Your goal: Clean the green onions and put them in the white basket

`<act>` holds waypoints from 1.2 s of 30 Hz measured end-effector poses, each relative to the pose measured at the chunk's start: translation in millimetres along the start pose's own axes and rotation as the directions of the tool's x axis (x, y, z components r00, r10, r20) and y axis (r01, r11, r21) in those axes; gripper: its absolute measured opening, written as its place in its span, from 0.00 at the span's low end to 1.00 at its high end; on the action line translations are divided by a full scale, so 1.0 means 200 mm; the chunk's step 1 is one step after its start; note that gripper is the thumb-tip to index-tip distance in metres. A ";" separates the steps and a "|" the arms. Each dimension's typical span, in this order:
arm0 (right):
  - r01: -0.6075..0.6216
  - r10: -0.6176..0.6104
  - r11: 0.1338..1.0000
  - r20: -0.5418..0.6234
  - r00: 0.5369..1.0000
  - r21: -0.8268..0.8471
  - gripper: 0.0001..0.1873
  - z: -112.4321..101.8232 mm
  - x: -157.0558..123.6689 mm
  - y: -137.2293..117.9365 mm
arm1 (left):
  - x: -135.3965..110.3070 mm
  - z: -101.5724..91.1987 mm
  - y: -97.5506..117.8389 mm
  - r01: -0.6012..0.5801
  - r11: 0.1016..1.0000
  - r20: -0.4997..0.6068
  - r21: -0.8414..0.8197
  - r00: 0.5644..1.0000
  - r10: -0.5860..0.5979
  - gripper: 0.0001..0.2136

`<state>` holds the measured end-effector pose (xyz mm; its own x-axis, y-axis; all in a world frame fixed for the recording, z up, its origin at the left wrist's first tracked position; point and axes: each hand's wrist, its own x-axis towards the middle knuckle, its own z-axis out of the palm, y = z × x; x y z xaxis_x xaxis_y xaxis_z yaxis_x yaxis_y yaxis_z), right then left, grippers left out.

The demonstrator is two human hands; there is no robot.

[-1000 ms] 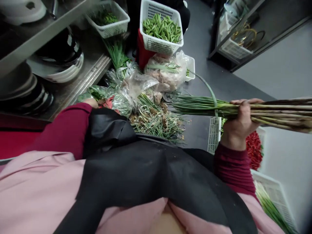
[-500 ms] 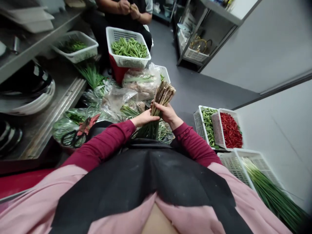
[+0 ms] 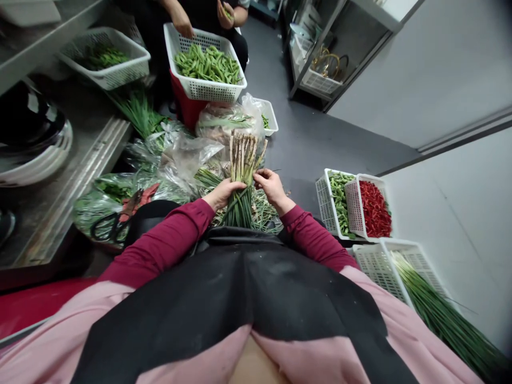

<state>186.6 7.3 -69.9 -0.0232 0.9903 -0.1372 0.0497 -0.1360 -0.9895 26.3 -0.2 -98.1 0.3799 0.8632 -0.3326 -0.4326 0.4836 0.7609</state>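
In front of my apron, my left hand (image 3: 221, 193) is wrapped round the middle of a bunch of chives (image 3: 242, 157). The pale, soil-stained stem ends point away from me, and the green leaves hang towards my lap. On the bunch's right side, the fingers of my right hand (image 3: 273, 188) are pinched at a stalk that leans out from the rest. Beneath the bunch lies a litter of loose trimmings (image 3: 264, 210). Left of my knee, black-handled scissors (image 3: 114, 226) rest on a plastic bag of greens (image 3: 90, 205), beside a red cloth-like piece.
A co-worker's hand (image 3: 182, 21) reaches to a white basket of green pods (image 3: 206, 64) ahead. Plastic bags (image 3: 192, 157) lie before me. At right stand baskets of green peppers (image 3: 340, 200), red chillies (image 3: 374, 208) and long green stalks (image 3: 436, 304). A metal shelf (image 3: 80, 197) borders the left.
My right hand has let go of the bunch's middle and now pinches at its right edge. The bunch has turned more upright and shifted left. The co-worker's hands have parted, one lowering to the basket.
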 end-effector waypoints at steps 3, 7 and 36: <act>-0.030 0.028 0.996 0.025 0.999 0.079 0.19 0.03 0.01 0.00 | 0.00 -0.02 0.03 0.021 1.000 -0.011 -0.014 1.000 -0.021 0.16; 0.001 -0.001 0.991 0.002 1.000 0.137 0.19 0.05 0.03 0.02 | -0.01 -0.04 0.09 0.022 0.999 -0.052 -0.040 0.998 -0.024 0.13; 0.052 -0.028 0.980 0.127 0.992 -0.192 0.11 0.08 0.03 -0.08 | -0.07 -0.07 0.14 -0.034 0.997 -0.018 0.071 0.999 0.035 0.18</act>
<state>169.0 15.5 -56.1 -0.1510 0.9819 -0.1139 0.2392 -0.0755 -0.9680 -2.3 3.5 -80.0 0.3499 0.8821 -0.3153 -0.3865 0.4425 0.8092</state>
